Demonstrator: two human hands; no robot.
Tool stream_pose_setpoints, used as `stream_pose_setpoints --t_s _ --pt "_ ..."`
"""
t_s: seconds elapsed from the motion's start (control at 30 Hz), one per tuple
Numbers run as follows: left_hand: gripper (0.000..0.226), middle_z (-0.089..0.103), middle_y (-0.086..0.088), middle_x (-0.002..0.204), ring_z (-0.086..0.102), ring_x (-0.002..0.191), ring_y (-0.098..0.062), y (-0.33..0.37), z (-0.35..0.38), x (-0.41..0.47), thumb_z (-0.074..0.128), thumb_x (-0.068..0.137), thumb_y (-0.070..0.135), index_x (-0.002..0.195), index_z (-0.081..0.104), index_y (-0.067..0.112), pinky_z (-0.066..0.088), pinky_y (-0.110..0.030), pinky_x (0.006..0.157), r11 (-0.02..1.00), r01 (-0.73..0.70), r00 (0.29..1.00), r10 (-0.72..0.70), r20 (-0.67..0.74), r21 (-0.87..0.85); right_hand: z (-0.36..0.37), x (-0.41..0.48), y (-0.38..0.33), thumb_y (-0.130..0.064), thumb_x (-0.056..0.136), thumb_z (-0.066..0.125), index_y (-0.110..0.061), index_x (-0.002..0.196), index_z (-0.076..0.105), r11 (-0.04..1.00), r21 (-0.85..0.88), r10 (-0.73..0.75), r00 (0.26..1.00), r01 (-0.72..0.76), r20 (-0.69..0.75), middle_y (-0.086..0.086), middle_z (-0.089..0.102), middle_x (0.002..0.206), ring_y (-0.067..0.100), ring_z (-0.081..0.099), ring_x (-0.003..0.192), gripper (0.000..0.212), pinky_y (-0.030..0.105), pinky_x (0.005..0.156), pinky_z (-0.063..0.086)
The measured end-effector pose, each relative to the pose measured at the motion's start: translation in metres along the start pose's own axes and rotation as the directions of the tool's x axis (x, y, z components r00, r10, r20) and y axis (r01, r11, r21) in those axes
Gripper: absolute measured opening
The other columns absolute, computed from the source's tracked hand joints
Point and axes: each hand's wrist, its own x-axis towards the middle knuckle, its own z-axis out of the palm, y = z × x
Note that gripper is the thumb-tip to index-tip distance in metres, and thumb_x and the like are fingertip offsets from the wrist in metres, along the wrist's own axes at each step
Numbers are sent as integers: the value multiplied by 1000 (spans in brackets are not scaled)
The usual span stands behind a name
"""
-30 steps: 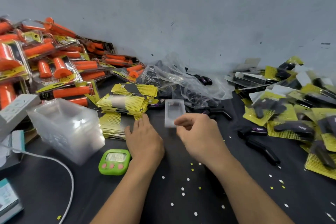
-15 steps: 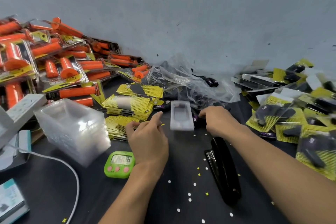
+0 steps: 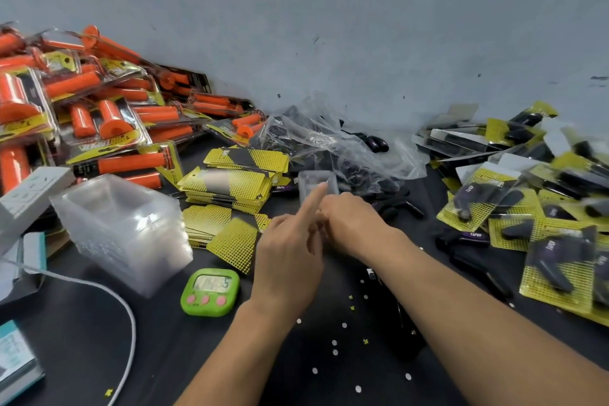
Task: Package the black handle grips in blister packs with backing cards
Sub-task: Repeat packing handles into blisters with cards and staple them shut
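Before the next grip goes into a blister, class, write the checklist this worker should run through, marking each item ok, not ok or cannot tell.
1. Blister tray lies just beyond both hands and looks empty: ok.
2. Grip held in the right hand: cannot tell, curled fingers hide it.
3. Left hand free, index finger extended toward the tray: ok.
4. Backing cards stacked left of the tray: ok.
5. Loose black grips lie by the plastic bag behind the tray: ok.

timer (image 3: 210,292) left of hands
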Motion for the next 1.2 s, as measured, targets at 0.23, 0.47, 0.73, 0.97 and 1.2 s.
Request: stream_pose_setpoints --t_s 0.23,0.47,0.73,0.97,1.2 --pt "66 72 12 123 67 111 -18 -19 3 2 65 88 11 148 49 33 45 -29 93 923 380 910 -384 154 62 -1 -8 3 -11 88 68 -18 119 72 1000 -15 -24 999 25 31 11 72 114 31 67 106 32 41 94 57" --pt "42 71 11 126 65 118 -14 -25 14 2 62 98 34 140 60 34 49 -34 103 912 409 881 -399 254 12 -27 -12 3 -19 96 63 -26 140 63 994 -12 -102 960 109 259 4 69 130 24 65 117 45 37 102 52" --pt "52 70 7 131 64 123 -14 -26 16 1 62 98 24 147 50 32 46 -27 105 895 445 869 -420 259 -42 -19 -12 8 -1 91 58 -23 128 71 980 199 -19 999 13 27 7 69 128 25 65 118 44 30 94 52" --pt "40 76 7 116 68 107 -22 -30 22 -4 63 93 27 132 66 37 49 -32 90 936 303 899 -344 271 181 -21 -24 9 -4 96 55 -22 115 76 876 473 271 718 92 -641 -2 78 105 21 71 100 34 31 89 53" --pt "36 80 3 91 76 80 -19 -11 6 10 55 87 49 103 78 28 57 -29 64 546 583 787 -562 254 -602 4 -96 -2 0 81 78 -26 91 82 909 340 184 498 243 -848 -9 78 84 19 72 76 28 35 74 59"
